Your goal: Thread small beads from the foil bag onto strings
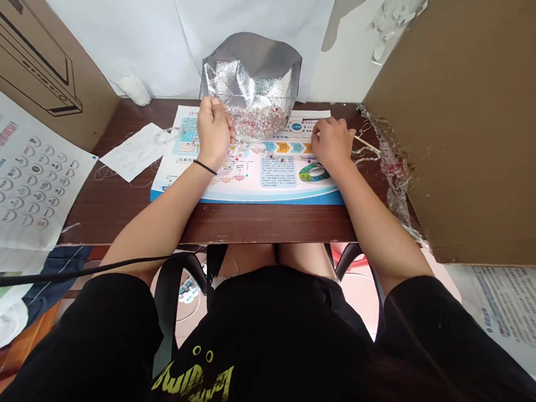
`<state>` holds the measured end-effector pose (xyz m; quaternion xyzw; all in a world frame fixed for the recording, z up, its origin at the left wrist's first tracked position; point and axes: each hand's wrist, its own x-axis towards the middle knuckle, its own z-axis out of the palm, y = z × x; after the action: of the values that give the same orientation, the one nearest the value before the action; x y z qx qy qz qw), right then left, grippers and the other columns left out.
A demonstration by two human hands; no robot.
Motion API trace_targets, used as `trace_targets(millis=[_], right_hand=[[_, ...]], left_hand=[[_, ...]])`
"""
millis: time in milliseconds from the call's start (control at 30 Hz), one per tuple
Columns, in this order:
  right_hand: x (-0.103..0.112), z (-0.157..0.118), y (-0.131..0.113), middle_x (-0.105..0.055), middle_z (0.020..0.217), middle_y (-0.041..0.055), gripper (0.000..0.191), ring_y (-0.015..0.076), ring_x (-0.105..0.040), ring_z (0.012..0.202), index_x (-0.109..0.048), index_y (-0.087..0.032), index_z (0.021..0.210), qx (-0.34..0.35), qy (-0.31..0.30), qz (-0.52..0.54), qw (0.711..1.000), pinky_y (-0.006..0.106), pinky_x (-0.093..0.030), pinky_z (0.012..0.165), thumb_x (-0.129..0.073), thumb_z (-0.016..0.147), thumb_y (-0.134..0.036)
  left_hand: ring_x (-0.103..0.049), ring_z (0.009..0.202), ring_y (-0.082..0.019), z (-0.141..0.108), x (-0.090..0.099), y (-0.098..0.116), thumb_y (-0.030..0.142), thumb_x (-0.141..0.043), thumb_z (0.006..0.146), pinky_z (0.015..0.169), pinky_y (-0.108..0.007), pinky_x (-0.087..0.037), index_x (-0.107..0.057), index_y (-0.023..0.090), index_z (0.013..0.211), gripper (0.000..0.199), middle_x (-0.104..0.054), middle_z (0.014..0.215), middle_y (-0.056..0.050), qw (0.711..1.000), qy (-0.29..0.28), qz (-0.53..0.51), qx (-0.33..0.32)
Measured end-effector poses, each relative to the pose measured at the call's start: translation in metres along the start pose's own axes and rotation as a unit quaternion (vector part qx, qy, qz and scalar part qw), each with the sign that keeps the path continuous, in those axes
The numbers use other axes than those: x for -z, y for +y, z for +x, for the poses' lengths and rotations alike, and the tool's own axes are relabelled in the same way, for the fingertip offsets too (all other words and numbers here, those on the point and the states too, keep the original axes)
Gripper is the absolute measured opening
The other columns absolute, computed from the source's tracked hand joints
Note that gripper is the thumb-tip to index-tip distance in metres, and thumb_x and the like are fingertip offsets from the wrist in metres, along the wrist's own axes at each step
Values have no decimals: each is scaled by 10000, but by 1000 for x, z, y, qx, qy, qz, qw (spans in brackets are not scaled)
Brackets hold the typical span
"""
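Observation:
My left hand is closed, its fingers curled beside the front left of a silvery bag of small clear, pink and red beads. What those fingers hold is hidden. Across the printed sheet, my right hand is closed too, fingertips bent down near the paper; I cannot make out anything in them. A thin pale stick pokes out just right of that hand. Between the hands, a line of loose or strung beads lies on the sheet.
Tall cardboard boxes stand left and right of the brown table. A white paper piece with fine threads lies at the left. Tangled bead strands line the right edge. A black cable crosses my left arm.

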<state>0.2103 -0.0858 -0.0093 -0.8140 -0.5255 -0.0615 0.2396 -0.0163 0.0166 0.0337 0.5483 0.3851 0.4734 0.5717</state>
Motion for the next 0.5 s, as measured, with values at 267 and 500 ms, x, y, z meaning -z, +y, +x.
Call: trace_targets(millis=[267,500], right_hand=[[-6,-15,-28,-702,939,42,331,203,-634,892,-628,-264,1178,163,-2,291,943,359,-506,821,-473,1034,-518],[-9,-35,-56,-698,875,28,187,199,-623,839,-665,-241,1033,189,-17,292,938,350,-497,814,-584,977,-401]], left_hand=[[-652,882,-142,-30,-20,-16,254,-679,912,814,-279,-529,-620,180,737,199,-669,777,-21,980,-163,104,-42],[-646,857,-174,-28,-14,-14,196,-708,855,851,-287,-492,-658,182,657,205,-657,683,-20,963,-180,185,-76]])
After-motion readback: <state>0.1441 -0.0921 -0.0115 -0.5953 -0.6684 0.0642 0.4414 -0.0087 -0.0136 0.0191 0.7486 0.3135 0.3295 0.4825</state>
